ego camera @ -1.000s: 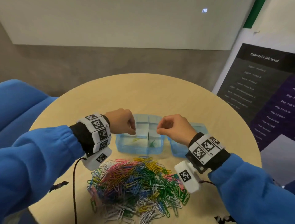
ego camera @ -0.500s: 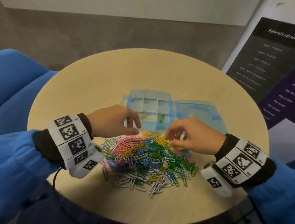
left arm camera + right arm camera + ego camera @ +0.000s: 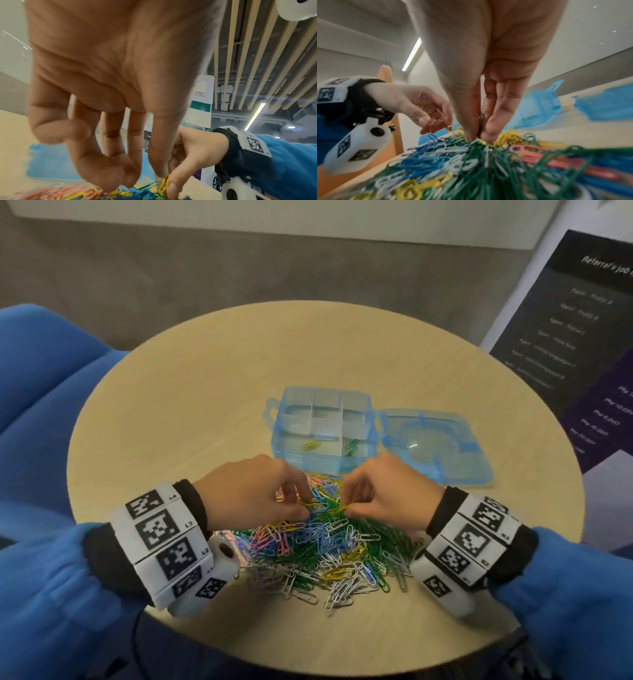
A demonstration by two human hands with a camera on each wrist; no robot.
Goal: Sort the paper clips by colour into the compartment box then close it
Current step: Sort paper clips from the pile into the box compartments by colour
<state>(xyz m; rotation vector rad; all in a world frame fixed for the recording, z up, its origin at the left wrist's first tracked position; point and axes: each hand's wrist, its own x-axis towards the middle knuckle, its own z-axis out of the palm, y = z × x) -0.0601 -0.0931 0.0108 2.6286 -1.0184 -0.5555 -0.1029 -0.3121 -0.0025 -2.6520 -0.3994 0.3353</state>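
A heap of mixed-colour paper clips (image 3: 325, 546) lies on the round table, just in front of the clear blue compartment box (image 3: 371, 419). The box's lid (image 3: 436, 446) lies open to the right. One yellow clip (image 3: 311, 445) sits in the front left compartment and a green clip (image 3: 352, 445) in the front right one. Both hands are down on the far edge of the heap. My right hand (image 3: 346, 506) pinches a yellow clip (image 3: 164, 182) between thumb and fingers. My left hand (image 3: 299, 506) has thumb and fingertips curled onto yellow clips (image 3: 118, 192).
The table's bare wooden top (image 3: 205, 405) stretches left of and behind the box. A blue seat (image 3: 44, 378) stands at the left and a dark printed banner (image 3: 582, 337) at the right. Stray white clips (image 3: 301, 590) reach toward the near edge.
Both hands have come back from above the box's front compartments to the heap and now pinch at clips there. The head view has tilted down.
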